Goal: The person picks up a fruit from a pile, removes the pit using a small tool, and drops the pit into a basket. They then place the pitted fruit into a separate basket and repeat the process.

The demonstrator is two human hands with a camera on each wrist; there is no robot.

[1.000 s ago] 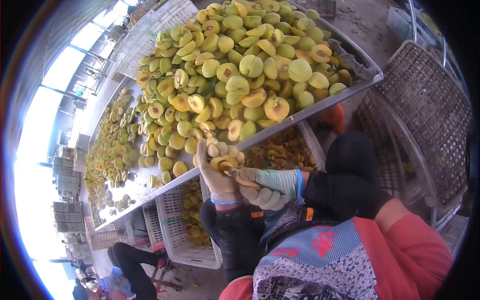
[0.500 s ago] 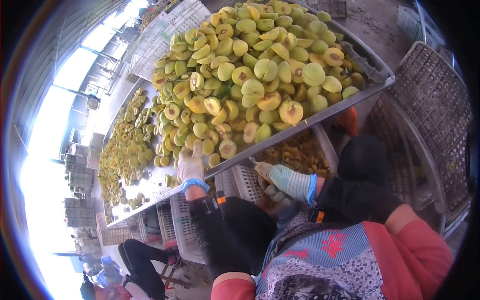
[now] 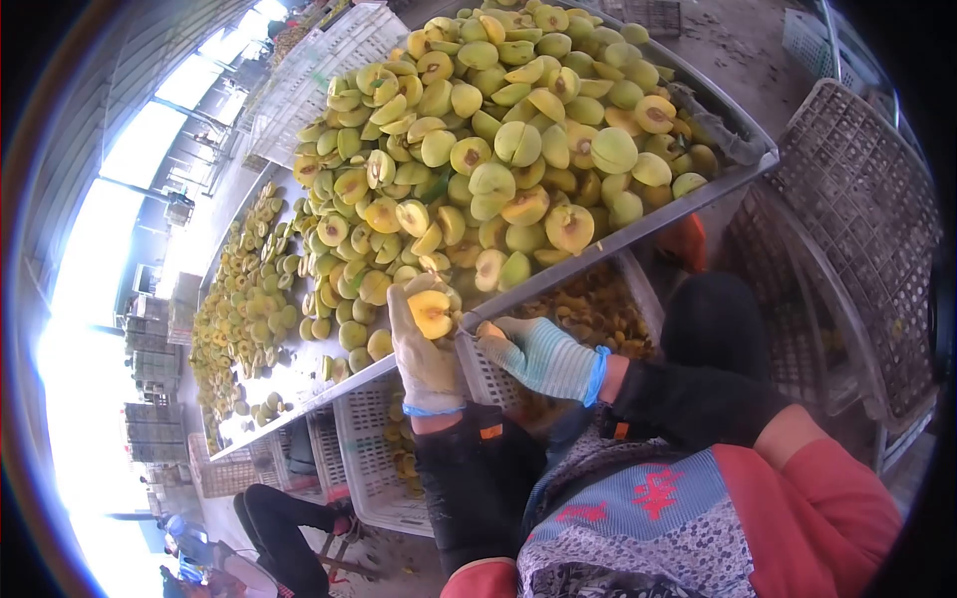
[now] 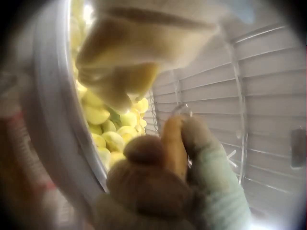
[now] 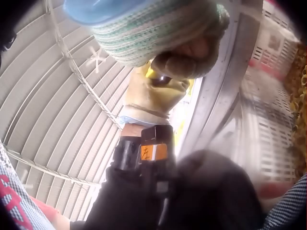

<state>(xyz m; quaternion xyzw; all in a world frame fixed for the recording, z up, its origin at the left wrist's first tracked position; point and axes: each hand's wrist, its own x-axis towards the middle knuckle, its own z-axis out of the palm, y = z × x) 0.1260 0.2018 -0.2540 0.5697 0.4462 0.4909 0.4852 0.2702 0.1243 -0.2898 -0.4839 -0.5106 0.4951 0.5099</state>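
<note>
My gloved left hand (image 3: 427,351) holds a yellow peach half (image 3: 431,314), cut face up, just over the metal table's front edge. The fingers stand up behind the fruit. My right hand (image 3: 560,361), in a striped glove, grips a pitting tool by its wooden handle (image 4: 175,148). A small metal loop (image 4: 182,109) forms the tool's tip, pointing toward the left hand and apart from the peach half. Behind both hands rises a heap of halved peaches (image 3: 493,184), many showing brown pits or hollows.
The metal table's rim (image 3: 638,231) runs diagonally before me. Below it stand a white plastic crate (image 3: 369,498) and a bin of brownish fruit pieces (image 3: 593,304). Large grey crates (image 3: 857,189) are at the right. Another person's leg (image 3: 284,508) shows at lower left.
A second ago the tool was at a fruit half in my left hand. Then the left hand reached to the heap's edge; now it is back beside the right hand with a peach half.
</note>
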